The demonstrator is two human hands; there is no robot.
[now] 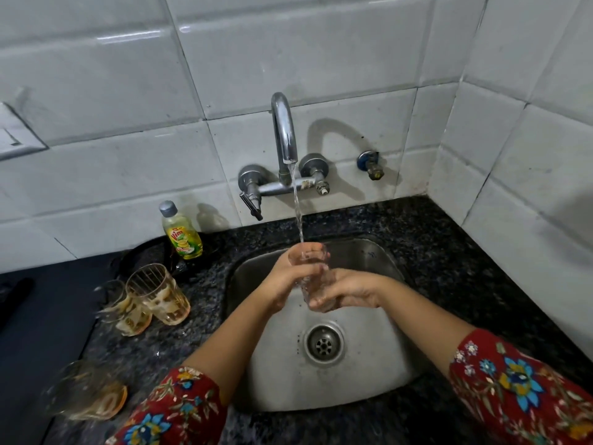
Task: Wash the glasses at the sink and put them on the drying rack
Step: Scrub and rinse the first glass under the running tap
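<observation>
Left hand (290, 277): fingers curled around the upper part of one clear drinking glass (313, 277), held under the chrome tap's (284, 133) stream above the steel sink (369, 364). Right hand (348, 292): closed around its base. At 9 o'clock, two amber-tinted glasses (157, 295) clearly seen; others blurred, count uncertain. One yellow-green dish-soap bottle (181, 232), 11 o'clock.
</observation>
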